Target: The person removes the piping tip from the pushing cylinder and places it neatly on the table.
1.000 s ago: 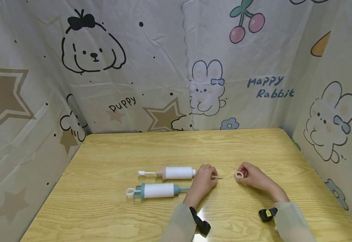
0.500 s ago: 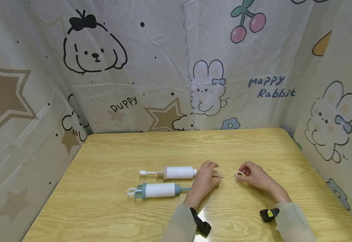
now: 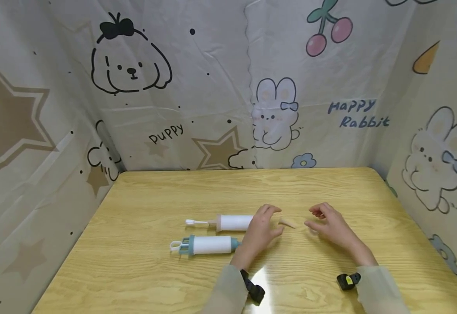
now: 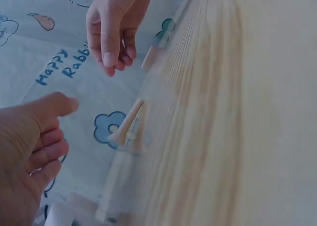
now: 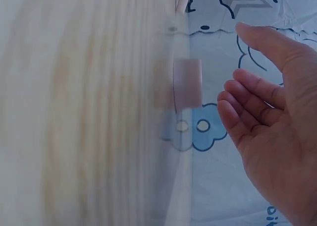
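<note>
My left hand point(image 3: 258, 233) is raised just right of two syringe-like white tubes, its fingers loosely bent around nothing. The upper tube point(image 3: 236, 223) has a beige collar and a thin white-ended rod; the lower tube point(image 3: 213, 245) has teal ends and a white loop. The left hand and wrist hide their right ends. A small beige cone-shaped nozzle point(image 3: 287, 223) lies between the hands. My right hand point(image 3: 332, 225) hovers at the right, fingers relaxed and holding nothing. In the right wrist view a short pinkish ring point(image 5: 188, 83) rests on the table, apart from the fingers.
The wood-grain table point(image 3: 154, 283) is bounded by a printed cloth at the back point(image 3: 209, 56) and on both sides. A black wrist camera point(image 3: 347, 281) sits at the right cuff, and another point(image 3: 256, 293) at the left.
The left hand has let go of the nozzle and drawn slightly left. My right hand has released the ring and its fingers have spread. The head view has shifted a little.
</note>
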`<state>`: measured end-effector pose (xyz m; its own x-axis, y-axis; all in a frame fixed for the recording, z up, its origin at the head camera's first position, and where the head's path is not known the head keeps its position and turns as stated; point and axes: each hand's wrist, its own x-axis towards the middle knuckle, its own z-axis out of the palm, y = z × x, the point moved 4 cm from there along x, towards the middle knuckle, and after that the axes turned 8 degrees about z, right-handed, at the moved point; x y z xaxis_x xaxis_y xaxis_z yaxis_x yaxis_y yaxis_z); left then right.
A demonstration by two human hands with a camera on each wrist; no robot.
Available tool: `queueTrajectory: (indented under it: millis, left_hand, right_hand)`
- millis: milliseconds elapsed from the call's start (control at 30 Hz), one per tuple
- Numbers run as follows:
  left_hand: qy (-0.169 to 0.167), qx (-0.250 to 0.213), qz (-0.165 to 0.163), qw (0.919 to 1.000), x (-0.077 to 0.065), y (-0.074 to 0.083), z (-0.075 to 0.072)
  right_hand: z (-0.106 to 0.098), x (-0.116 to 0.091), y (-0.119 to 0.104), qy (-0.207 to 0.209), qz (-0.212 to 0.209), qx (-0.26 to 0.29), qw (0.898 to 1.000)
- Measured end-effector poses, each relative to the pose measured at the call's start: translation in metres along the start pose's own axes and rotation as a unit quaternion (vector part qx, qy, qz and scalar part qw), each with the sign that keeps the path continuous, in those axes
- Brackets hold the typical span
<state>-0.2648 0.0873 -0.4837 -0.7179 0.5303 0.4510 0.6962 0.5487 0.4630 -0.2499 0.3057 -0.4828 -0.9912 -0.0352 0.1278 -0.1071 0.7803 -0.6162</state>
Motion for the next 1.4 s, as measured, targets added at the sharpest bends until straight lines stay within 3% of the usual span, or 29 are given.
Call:
queueTrajectory:
  millis: [200,667,867,1100,1400]
  left_hand:
    - [0.020,0.006,0.039,0.9990,-0.011,-0.012,-0.024]
    - [-0.015,-0.044,0.040,0.9981,-0.052,-0.040,-0.081]
    - [-0.009,-0.058,0.050,0.9970,-0.072,-0.054,-0.107]
    - [-0.016,-0.038,0.023,0.9989,-0.097,-0.073,-0.135]
    - [-0.061,-0.033,-0.019,0.9974,-0.125,-0.094,-0.153]
  right_hand:
    - [0.014,0.002,-0.019,-0.009,-0.026,0.011,1.000]
    - [0.054,0.005,-0.068,-0.046,-0.088,0.033,0.994]
    - [0.071,0.005,-0.093,-0.066,-0.125,0.056,0.988]
    - [0.090,0.004,-0.123,-0.095,-0.157,0.075,0.980]
    - [0.111,0.001,-0.151,-0.114,-0.241,0.055,0.962]
